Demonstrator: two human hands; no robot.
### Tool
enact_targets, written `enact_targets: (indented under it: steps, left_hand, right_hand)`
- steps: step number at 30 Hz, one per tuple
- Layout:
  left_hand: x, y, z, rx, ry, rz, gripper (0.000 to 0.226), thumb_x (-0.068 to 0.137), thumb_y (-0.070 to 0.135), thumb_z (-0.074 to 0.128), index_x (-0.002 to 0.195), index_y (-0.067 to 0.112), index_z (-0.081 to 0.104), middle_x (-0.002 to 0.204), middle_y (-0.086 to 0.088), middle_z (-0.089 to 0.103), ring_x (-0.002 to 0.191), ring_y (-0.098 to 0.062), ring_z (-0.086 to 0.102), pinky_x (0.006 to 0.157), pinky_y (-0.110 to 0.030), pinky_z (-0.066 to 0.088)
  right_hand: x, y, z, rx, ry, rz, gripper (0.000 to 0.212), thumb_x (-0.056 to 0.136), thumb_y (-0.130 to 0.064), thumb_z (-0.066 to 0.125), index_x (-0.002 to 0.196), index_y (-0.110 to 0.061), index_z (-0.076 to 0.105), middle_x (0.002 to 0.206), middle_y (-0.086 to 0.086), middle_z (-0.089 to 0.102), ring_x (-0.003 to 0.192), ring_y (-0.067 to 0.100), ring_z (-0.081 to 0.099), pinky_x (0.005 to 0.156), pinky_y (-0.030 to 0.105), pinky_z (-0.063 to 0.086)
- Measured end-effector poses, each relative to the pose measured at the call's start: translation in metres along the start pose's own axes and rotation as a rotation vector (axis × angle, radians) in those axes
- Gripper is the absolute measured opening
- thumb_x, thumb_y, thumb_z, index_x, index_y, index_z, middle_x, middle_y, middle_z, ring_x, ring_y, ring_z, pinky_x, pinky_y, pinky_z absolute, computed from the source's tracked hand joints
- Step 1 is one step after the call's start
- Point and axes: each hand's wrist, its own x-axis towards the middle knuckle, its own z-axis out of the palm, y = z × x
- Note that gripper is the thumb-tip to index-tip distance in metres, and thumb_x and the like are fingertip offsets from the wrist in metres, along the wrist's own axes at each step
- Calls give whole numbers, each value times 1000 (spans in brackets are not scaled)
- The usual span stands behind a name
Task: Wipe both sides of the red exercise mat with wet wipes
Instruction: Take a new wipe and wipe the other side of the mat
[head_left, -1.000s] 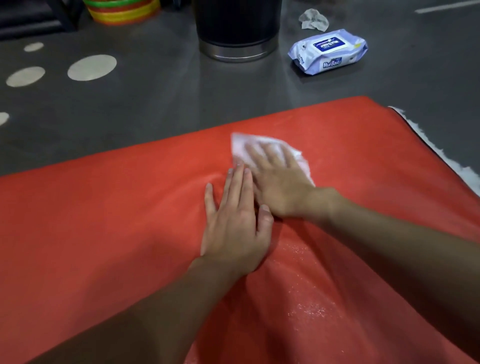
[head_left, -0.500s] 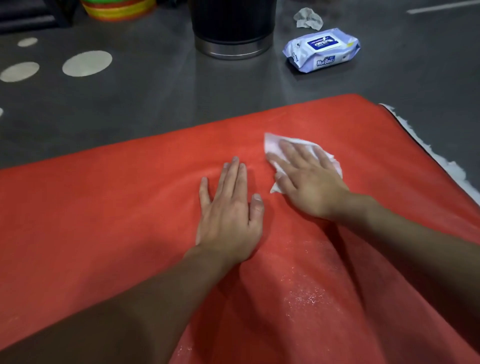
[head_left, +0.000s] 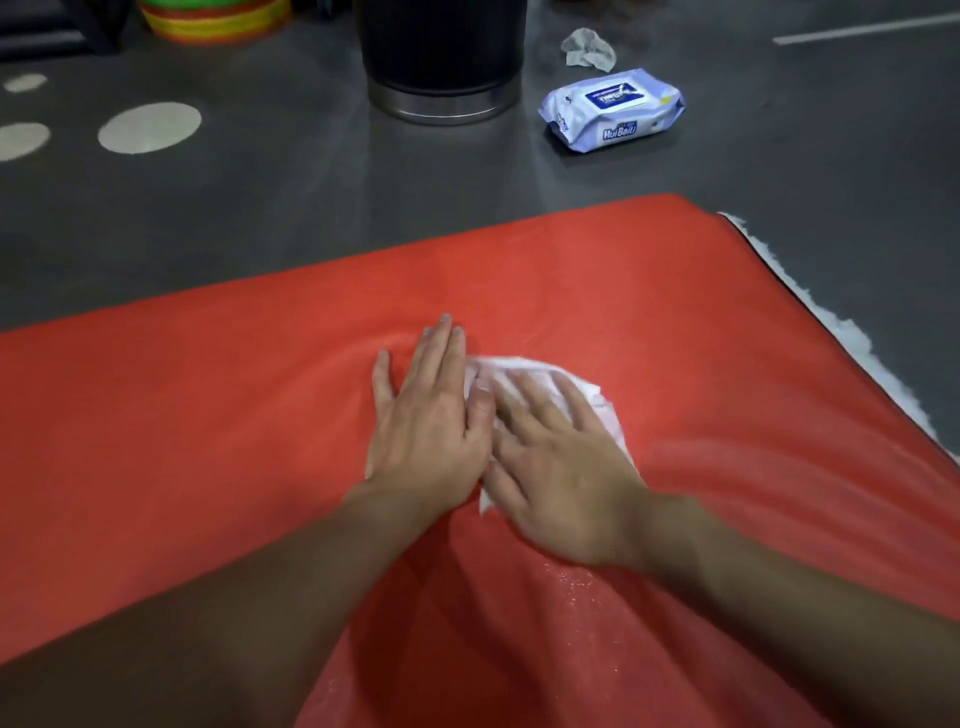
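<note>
Only readable text you've got is on the wet wipes pack (head_left: 613, 110) lying on the floor (head_left: 311, 208). The brand on its near side face, in blue letters, reads roughly "HuiBaiLi". The last letters are soft, so don't trust them. The dark blue label (head_left: 614, 96) on top carries print too small to read.

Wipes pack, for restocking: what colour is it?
Pale blue pack with a dark blue label; head view.

One head view, forward and downward, seemingly close over the mat (head_left: 208, 441)
</note>
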Motion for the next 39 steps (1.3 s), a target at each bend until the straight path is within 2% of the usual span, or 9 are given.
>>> enact_targets:
  steps: [6,11,16,21,25,28,31,35,39]
  left_hand:
    - [0,1,1,11,18,-14,82,85,51,1,154,15,28,163,3,18,151,-9,10,122,-48,-2]
    - [1,0,0,44,5,10,82,84,50,0,148,17,41,160,4,28,150,-10,13,121,-50,1]
    - [1,1,1,69,2,20,81,85,52,2,147,19,43,159,4,30,150,-12,14,120,-52,3]
    - [4,2,-1,177,-132,7,63,97,50,20,154,26,26,165,3,12,152,-18,2,119,-57,-1]
    - [12,6,-11,280,-393,-17,67,99,54,21,157,30,-2,164,4,-14,150,-21,-16,117,-60,-8]
    - [8,31,-29,275,-520,-107,66,101,50,23,156,31,-9,163,2,-22,149,-25,-19,116,-63,-4]
    - [-29,55,-38,275,-722,-58,92,91,64,46,154,34,-15,159,1,-32,147,-31,-24,113,-71,3]
    - [-69,63,-39,335,-856,-5,138,66,73,71,149,27,-29,151,0,-45,143,-34,-33,106,-78,7]
    - [-67,64,-37,306,-827,-25,138,68,67,75,150,26,-28,152,0,-44,143,-35,-33,105,-79,6]
  right_hand:
    - [3,35,-5,-4,33,260,69,90,-52,-2,156,-38,13,166,2,6,152,26,3,122,48,-4]
    - [-32,19,1,-4,-26,-37,59,97,-51,19,153,-36,28,162,4,25,149,29,22,121,52,11]
    - [-29,41,-1,1,11,343,73,86,-56,-6,156,-39,4,166,1,-5,152,28,-5,121,47,-9]
    - [-70,28,-1,24,-45,-10,58,99,-51,14,154,-37,25,164,2,20,149,27,17,121,50,10]
    - [-63,40,-4,15,-7,317,75,85,-54,-8,156,-38,8,166,2,1,152,28,0,120,46,-8]
    - [-78,4,5,40,-13,184,71,88,-54,-1,156,-36,13,166,6,2,152,30,-1,120,49,-8]
    - [-85,31,-2,29,-12,115,63,95,-49,9,154,-34,25,162,4,23,149,30,19,122,48,7]
    - [-82,12,2,65,0,360,74,87,-52,-5,157,-33,10,166,5,2,152,30,-1,121,49,-7]
    - [-118,8,7,40,-54,65,64,97,-51,14,154,-27,30,163,6,22,150,29,19,121,51,11]
